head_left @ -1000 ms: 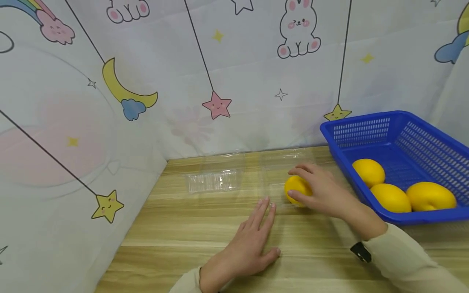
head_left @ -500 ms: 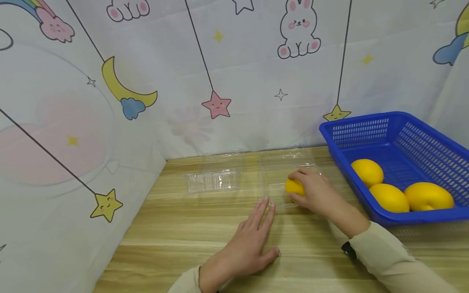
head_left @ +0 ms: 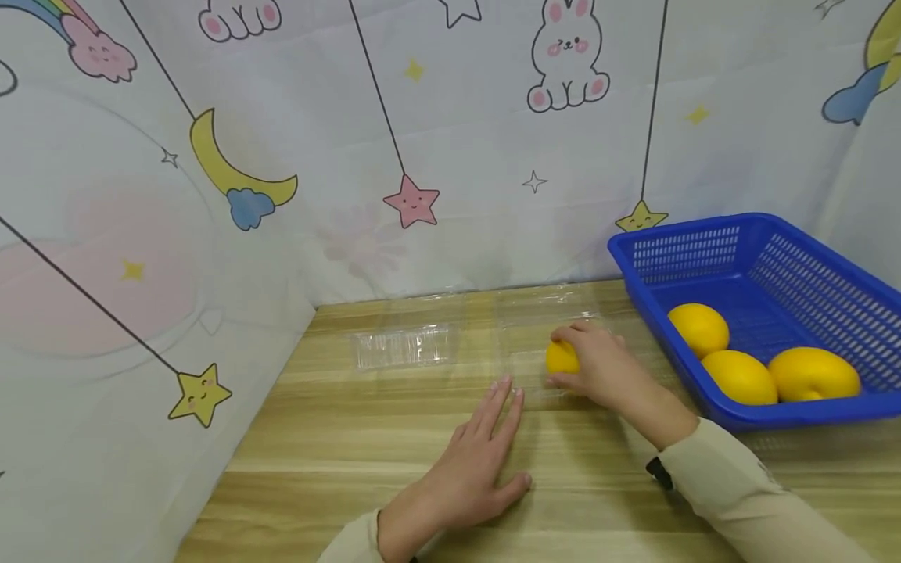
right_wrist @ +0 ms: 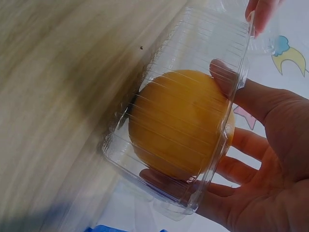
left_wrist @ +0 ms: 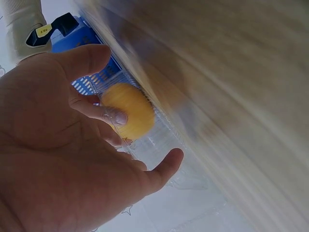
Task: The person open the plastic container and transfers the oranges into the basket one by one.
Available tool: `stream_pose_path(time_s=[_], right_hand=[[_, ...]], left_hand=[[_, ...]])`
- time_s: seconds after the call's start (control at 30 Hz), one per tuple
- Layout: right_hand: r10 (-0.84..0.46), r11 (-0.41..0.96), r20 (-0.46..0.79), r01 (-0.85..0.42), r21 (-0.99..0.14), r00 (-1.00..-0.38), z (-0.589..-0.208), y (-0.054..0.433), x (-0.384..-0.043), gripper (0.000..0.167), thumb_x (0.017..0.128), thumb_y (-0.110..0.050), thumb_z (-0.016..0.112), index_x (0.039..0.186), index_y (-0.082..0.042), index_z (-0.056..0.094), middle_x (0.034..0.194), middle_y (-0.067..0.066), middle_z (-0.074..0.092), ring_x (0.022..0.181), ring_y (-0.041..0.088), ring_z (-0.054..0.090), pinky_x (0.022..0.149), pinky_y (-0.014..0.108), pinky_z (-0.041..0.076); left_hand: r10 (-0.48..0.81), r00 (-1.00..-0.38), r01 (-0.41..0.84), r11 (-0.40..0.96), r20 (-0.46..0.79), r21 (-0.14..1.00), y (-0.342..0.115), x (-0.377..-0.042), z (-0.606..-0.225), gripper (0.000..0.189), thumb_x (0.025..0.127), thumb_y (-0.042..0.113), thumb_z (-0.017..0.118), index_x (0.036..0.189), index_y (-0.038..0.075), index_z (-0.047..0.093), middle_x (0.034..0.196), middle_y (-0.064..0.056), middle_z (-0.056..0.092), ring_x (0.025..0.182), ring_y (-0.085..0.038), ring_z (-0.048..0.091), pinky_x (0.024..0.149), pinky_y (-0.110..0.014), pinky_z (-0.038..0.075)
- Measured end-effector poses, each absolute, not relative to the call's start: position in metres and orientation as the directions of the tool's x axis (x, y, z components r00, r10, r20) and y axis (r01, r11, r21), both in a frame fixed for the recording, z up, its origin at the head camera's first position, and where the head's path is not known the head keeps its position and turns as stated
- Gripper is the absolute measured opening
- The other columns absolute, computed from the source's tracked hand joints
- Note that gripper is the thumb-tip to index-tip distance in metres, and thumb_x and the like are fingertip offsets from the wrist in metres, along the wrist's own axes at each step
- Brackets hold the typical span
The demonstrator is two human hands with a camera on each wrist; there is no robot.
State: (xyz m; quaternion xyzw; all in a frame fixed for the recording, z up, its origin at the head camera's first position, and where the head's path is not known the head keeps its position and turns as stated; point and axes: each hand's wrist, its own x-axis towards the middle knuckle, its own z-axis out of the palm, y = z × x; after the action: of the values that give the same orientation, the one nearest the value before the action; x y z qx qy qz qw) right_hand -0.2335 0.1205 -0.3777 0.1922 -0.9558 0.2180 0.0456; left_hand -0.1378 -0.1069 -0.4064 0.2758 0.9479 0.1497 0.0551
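In the head view, my right hand (head_left: 601,363) holds a round yellow fruit (head_left: 561,357) inside a clear plastic box (head_left: 521,340). The right wrist view shows the fruit (right_wrist: 176,123) through the ribbed clear wall, low in the box, with the thumb and fingers (right_wrist: 248,99) curled around it. My left hand (head_left: 470,469) lies with its fingers extended, the tips at the near left corner of the box. Its fingertips (right_wrist: 263,14) meet the box rim in the right wrist view.
A blue slotted basket (head_left: 714,215) stands at the right with several such fruits, among them a fruit (head_left: 813,374) with a dimple. Left of the box lies a second clear plastic container (head_left: 403,348). A printed cloth (head_left: 479,141) backs the wooden table (head_left: 331,446).
My right hand has moved slightly left and lowered the yellow fruit into the clear box. The left hand has stayed in place.
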Motion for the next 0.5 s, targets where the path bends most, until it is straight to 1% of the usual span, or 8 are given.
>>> stream_pose_path(time_s=[0.1, 0.27, 0.5], right_hand=[[-0.342, 0.833, 0.171, -0.382, -0.401, -0.924, -0.3777, 0.1209, -0.2333, 0.058, 0.090, -0.032, 0.087, 0.133, 0.001, 0.067, 0.139, 0.028, 0.063, 0.122, 0.048, 0.062, 0.102, 0.070, 0.046], [-0.345, 0.823, 0.219, -0.406, -0.396, -0.913, -0.3815, 0.1214, -0.2325, 0.055, 0.089, -0.028, 0.087, 0.131, 0.001, 0.068, 0.132, 0.025, 0.065, 0.113, 0.045, 0.065, 0.096, 0.066, 0.050], [-0.366, 0.809, 0.216, -0.424, -0.408, -0.905, -0.3838, 0.1217, -0.2333, 0.054, 0.090, -0.022, 0.084, 0.135, 0.003, 0.066, 0.136, 0.027, 0.063, 0.118, 0.046, 0.064, 0.101, 0.068, 0.048]], left_hand=[[0.544, -0.839, 0.514, 0.801, -0.013, 0.306, -0.1059, -0.1387, -0.4066, 0.097, 0.102, 0.040, 0.069, 0.171, 0.009, 0.009, 0.180, -0.009, -0.004, 0.166, -0.025, 0.003, 0.120, -0.059, 0.038], [0.546, -0.838, 0.518, 0.800, -0.007, 0.304, -0.1049, -0.1393, -0.4077, 0.096, 0.102, 0.040, 0.068, 0.171, 0.009, 0.010, 0.180, -0.009, -0.004, 0.166, -0.026, 0.004, 0.120, -0.059, 0.038], [0.538, -0.843, 0.511, 0.800, 0.002, 0.313, -0.1038, -0.1390, -0.4068, 0.094, 0.102, 0.038, 0.069, 0.171, 0.008, 0.013, 0.180, -0.008, -0.002, 0.166, -0.027, 0.006, 0.118, -0.061, 0.039]])
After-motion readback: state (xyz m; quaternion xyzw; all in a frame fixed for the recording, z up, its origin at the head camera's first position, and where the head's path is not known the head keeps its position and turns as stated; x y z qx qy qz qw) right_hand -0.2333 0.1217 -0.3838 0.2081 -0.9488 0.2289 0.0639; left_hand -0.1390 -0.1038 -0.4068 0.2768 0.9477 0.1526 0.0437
